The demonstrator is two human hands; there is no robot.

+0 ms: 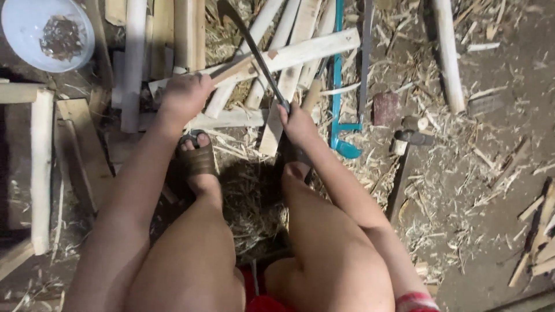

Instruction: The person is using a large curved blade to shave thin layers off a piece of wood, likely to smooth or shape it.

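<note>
Two hands are at work over a heap of peeled sticks. The right hand [299, 122] is clenched round the handle of a long dark blade [254, 52], which slants up and away over the pile. The left hand [185, 95] grips the near end of a stick [289, 55] that lies crosswise on the other sticks, under the blade. It looks like the shaving or trimming step: the blade's edge sits on or just above the stick near the left hand, though contact cannot be told. The next stroke seems to call for a firm hold on the stick and a cut aimed away from the left fingers. Both forearms reach forward past the knees; a sandalled foot [196, 156] rests between them on the floor. Just right of the blade lies a blue saw [338, 86], then a hammer [413, 137]; a white bowl [23, 23] stands far left.
</note>
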